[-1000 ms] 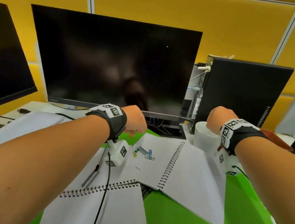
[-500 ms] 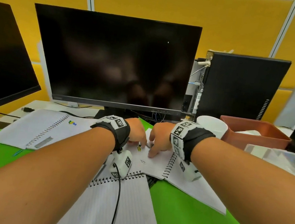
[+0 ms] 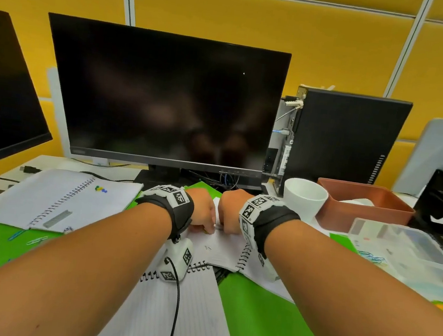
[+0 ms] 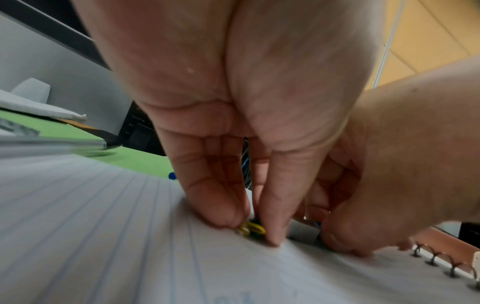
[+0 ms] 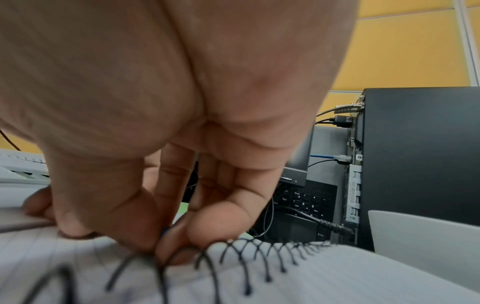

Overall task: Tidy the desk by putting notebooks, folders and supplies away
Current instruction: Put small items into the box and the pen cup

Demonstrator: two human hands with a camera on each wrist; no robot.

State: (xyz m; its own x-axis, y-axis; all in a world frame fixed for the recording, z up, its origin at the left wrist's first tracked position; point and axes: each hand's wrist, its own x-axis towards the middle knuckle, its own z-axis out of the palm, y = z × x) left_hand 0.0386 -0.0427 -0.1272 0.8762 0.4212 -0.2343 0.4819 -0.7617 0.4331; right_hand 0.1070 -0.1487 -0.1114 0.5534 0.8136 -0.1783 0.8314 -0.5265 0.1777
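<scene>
My left hand (image 4: pixel 233 127) pinches a yellow clip (image 4: pixel 251 228) off the notebook (image 3: pixel 221 251); my right hand (image 5: pixel 166 164) pinches something blue (too hidden). Clips are light and slippery, so I'd pinch the edges.

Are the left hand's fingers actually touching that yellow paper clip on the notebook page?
Touching. In the left wrist view the left hand's fingertips pinch the yellow paper clip against the notebook page.
</scene>
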